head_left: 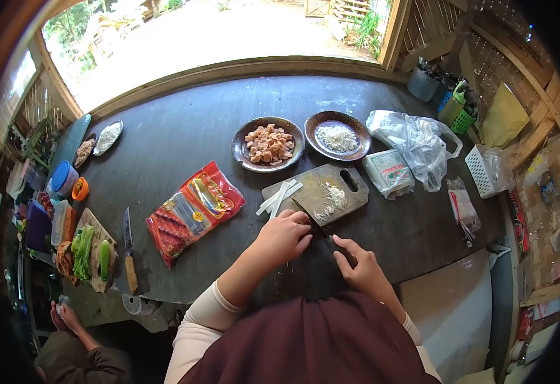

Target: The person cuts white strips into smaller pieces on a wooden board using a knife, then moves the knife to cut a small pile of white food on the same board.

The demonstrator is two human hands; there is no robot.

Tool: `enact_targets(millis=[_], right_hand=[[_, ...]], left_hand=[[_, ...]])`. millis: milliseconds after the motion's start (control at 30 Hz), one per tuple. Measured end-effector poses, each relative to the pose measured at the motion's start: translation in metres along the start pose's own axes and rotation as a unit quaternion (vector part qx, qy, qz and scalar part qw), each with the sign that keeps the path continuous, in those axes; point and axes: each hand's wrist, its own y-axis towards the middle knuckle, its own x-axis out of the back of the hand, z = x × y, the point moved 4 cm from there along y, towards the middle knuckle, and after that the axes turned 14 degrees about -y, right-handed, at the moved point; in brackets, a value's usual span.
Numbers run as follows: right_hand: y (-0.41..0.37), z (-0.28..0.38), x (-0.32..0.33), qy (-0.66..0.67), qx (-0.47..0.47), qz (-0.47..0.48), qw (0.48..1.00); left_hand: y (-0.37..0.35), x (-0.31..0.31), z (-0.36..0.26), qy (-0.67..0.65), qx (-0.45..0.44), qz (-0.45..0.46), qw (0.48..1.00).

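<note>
A kitchen knife (310,216) is in my right hand (360,265), the fingers wrapped round its dark handle. The blade slants across the front edge of a cutting board (347,206) with a slot handle. My left hand (286,235) rests at the board's near left edge with curled fingers close beside the blade. What is under those fingers is hidden. Several pale white strips (280,197) lie on the board just beyond my left hand. A heap of thin white shreds (333,197) sits at the board's middle.
Behind the board stand a plate of sliced sausage (269,144) and a plate of white shreds (337,137). A red sausage packet (195,211) and another knife (129,253) lie left. Plastic bags (414,144) lie right. Another person's hand (67,318) shows at lower left.
</note>
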Motion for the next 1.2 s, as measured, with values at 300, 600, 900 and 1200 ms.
enact_targets(millis=[300,600,900,1200], right_hand=[[-0.014,-0.010,-0.007,0.011,-0.120,0.038,0.992],[-0.017,-0.011,-0.011,0.028,-0.106,0.017,0.994],[-0.016,-0.027,-0.012,0.061,-0.087,0.025,0.994],[-0.009,-0.013,-0.011,0.014,-0.061,0.008,0.998]], left_hand=[[0.000,-0.001,-0.003,0.039,-0.004,-0.006,0.999],[-0.002,-0.003,-0.001,0.050,-0.019,-0.012,0.998],[0.001,-0.002,0.002,0.030,-0.036,0.002,0.999],[0.001,-0.003,-0.001,0.036,-0.006,0.009,0.999]])
